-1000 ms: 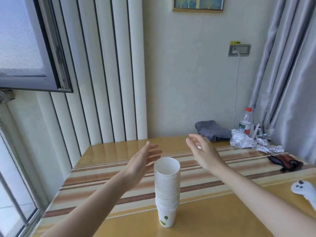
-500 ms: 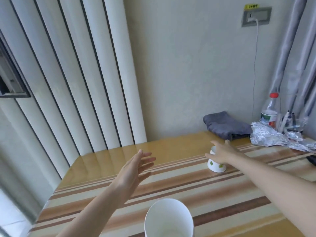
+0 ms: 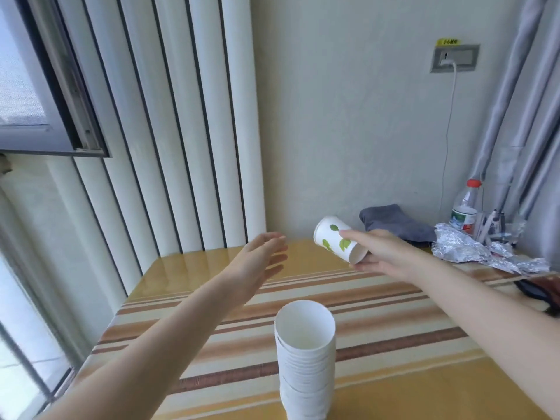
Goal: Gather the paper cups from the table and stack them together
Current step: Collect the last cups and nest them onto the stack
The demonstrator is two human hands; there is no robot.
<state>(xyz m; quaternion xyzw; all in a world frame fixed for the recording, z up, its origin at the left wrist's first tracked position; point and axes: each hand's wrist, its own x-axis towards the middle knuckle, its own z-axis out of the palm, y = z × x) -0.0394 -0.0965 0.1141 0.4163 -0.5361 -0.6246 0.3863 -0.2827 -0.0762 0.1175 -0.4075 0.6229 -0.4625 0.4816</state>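
A tall stack of white paper cups (image 3: 305, 356) stands upright near the front of the striped table (image 3: 394, 338). My right hand (image 3: 383, 253) holds a single white paper cup with green leaves (image 3: 335, 239) in the air above the far part of the table; the cup is tipped on its side, its base pointing up and to the left. My left hand (image 3: 257, 263) hovers open and flat above the table's far left, holding nothing, left of the held cup and beyond the stack.
At the far right of the table lie a grey folded cloth (image 3: 397, 222), crumpled foil (image 3: 472, 253), a plastic bottle (image 3: 465, 210) and a dark pouch (image 3: 542, 292). Vertical blinds (image 3: 169, 122) and a wall stand behind; an open window frame (image 3: 54, 116) juts in at the left.
My right hand has picked the leaf-printed cup up off the far side of the table and tipped it sideways. The camera has tilted, showing more of the stack. The left hand stays open.
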